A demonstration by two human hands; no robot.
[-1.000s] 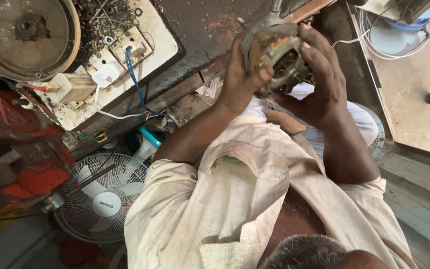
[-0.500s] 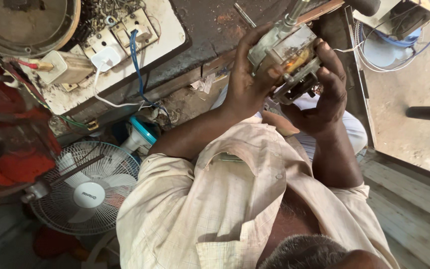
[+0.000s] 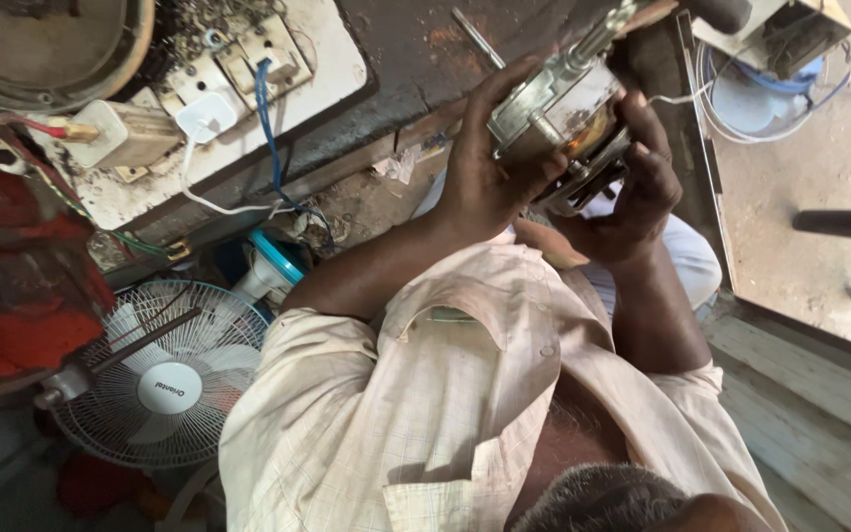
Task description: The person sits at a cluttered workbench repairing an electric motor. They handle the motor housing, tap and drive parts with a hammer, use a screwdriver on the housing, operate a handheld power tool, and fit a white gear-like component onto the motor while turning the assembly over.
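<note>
Motor (image 3: 558,123) now higher, both hands' grip clamped on it, above cluttered workbench (image 3: 396,59).

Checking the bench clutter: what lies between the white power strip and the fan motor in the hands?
In the head view, dark bare benchtop with a thin metal rod separates the white power strip from the fan motor.

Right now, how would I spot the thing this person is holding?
Look past the cream shirt to the dark workbench. There the left hand and right hand cup a small electric motor, the only grey metal block with a shaft and coppery windings.
</note>
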